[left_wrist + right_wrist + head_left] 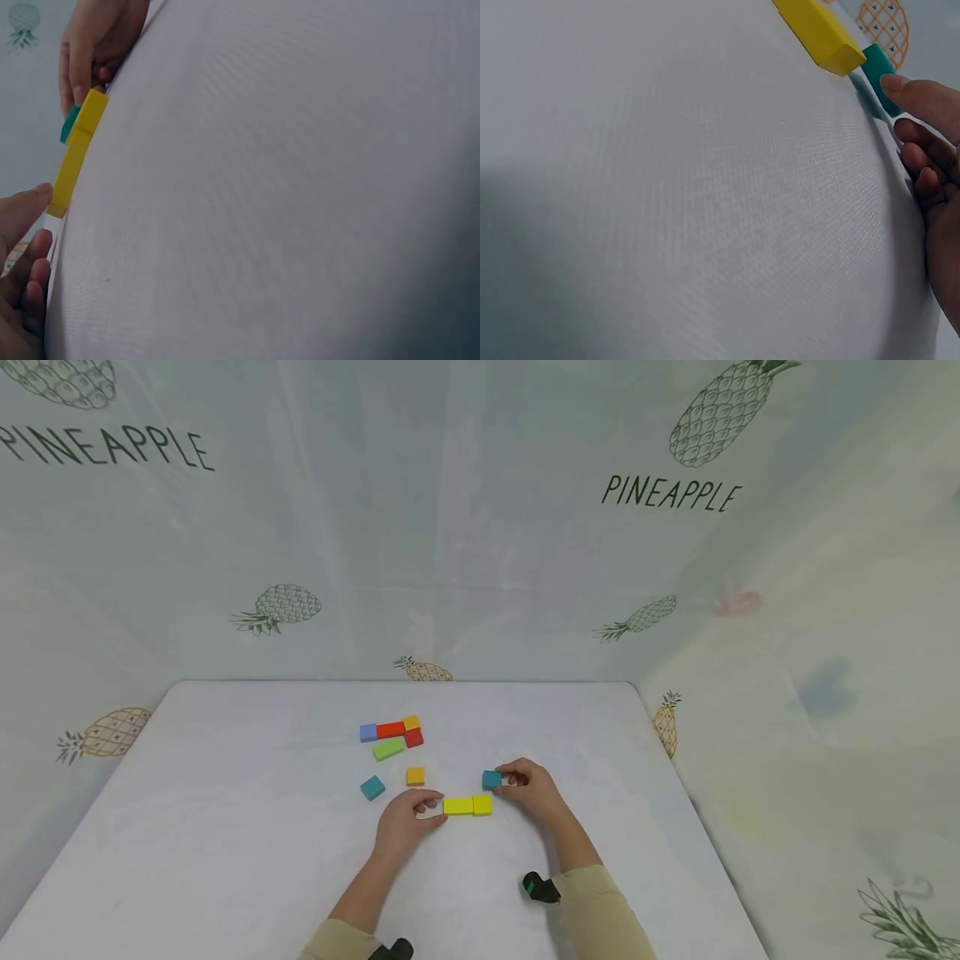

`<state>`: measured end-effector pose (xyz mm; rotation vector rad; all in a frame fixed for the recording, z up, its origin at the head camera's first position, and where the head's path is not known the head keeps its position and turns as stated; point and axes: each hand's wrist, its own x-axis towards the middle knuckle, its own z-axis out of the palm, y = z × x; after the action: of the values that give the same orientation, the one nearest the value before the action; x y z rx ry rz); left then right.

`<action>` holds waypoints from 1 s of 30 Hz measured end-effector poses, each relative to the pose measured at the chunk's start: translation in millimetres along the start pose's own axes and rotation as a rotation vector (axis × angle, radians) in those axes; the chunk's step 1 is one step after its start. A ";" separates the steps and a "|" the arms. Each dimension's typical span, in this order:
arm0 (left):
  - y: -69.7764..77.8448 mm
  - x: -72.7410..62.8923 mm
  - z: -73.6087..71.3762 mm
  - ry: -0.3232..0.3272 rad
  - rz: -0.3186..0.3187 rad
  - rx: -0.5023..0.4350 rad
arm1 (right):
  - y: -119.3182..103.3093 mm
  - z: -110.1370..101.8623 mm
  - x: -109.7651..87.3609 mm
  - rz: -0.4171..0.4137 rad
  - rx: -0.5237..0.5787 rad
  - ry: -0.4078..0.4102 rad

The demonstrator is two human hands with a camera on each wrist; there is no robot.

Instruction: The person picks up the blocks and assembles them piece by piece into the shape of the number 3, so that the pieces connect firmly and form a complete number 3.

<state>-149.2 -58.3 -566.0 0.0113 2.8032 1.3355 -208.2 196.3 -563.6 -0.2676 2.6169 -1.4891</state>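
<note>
Apparently aligning step: right hand (531, 787) pinches teal block (491, 780) at one o'clock from yellow cube (482, 805); left hand (402, 821) touches nine-o'clock end of yellow bar (458, 807), pinch unclear; next move likely calls for careful squaring before release

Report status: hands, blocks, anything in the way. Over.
Right hand pinches teal square block. Left hand at left end of yellow rectangular block, which abuts yellow square block. No obstruction visible between teal and yellow blocks.
</note>
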 end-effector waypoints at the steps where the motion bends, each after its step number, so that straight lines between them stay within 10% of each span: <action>1: -0.1 -0.1 0.3 0.005 0.003 0.013 | 0.2 0.3 0.0 -0.002 -0.003 0.001; 30: 4.2 0.3 2.4 0.030 0.031 0.110 | 1.2 4.6 -2.3 -0.004 0.015 0.047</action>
<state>-149.5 -53.8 -564.3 0.0389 2.9095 1.1956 -205.1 193.6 -566.9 -0.2401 2.6417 -1.5333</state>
